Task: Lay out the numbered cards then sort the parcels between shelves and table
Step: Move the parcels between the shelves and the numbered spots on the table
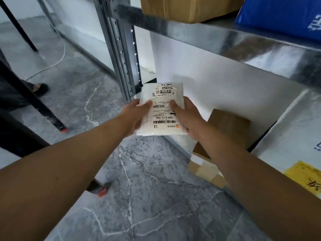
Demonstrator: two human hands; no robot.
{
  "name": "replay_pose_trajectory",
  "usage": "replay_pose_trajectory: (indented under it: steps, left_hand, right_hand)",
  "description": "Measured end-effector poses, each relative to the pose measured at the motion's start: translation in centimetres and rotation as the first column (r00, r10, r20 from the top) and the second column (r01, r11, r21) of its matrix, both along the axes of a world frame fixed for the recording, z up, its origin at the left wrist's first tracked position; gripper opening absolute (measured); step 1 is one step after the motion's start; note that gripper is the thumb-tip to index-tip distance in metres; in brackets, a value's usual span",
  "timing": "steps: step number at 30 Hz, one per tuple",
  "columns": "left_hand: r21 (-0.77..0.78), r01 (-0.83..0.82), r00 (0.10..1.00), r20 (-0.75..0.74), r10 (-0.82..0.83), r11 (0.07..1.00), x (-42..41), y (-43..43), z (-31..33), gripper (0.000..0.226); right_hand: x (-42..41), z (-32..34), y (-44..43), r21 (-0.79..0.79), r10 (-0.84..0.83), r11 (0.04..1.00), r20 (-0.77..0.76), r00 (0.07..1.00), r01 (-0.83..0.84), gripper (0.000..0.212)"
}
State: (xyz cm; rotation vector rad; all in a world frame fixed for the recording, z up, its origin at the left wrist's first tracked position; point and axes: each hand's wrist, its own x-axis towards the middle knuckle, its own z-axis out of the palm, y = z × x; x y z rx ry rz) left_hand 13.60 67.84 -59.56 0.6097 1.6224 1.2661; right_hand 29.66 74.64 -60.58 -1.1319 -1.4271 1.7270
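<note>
Sorting step, judged. White parcel held in air before lower shelf's front edge, left hand and right hand gripping its sides, thumbs on label. Next: read label, choose shelf or table.

Two bare arms, the wearer's own.
Left hand, right hand: forearms uncovered up to frame edge.

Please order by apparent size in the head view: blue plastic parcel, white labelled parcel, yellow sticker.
1. Blue plastic parcel and white labelled padded parcel: alike, blue one cropped, so unranked.
2. Yellow paper sticker, also cropped.
</note>
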Motion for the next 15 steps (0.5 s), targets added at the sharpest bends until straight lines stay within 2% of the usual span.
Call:
replay_pose_trajectory:
  steps: [2, 4, 6, 11, 12, 15]
  left_hand:
    - [0.009, 0.01, 1.0, -0.013, -0.01, 1.0, -0.4, -0.1, 0.1, 0.023]
    - [0.016, 0.002, 1.0, -0.022, -0.002, 1.0, -1.0, 0.1, 0.0, 0.014]
    - [0.02, -0.015, 0.999, -0.037, 0.015, 1.0, -1.4, 0.4, -0.3, 0.016]
    - [0.02, -0.016, 0.977, -0.211, 0.02, 1.0, -0.7, 0.3, -1.1, 0.01]
    - [0.021, -0.024, 0.98, -0.197, 0.027, 1.0, -0.3, 0.0, -1.2, 0.011]
    - [0.01, -0.071, 0.997, -0.026, 0.071, 0.997, 0.6, -2.4, -2.0, 0.017]
  right_hand:
    - [-0.1, 0.2, 0.1, 0.079, 0.15, 0.983, 0.175, 0.973, -0.166, 0.031]
    - [-0.4, 0.8, 0.6, 0.109, 0.205, 0.965, 0.245, 0.948, -0.237, 0.038]
    - [-0.7, 1.3, 0.9, 0.114, 0.169, 0.973, 0.246, 0.955, -0.201, 0.042]
    - [-0.8, 1.1, 0.7, 0.072, 0.113, 0.989, 0.214, 0.97, -0.131, 0.038]
    - [-0.7, 1.1, 0.6, 0.047, 0.098, 0.993, 0.193, 0.976, -0.109, 0.038]
    - [-0.2, 0.5, -1.1, -0.077, 0.046, 0.996, 0.13, 0.99, -0.036, 0.036]
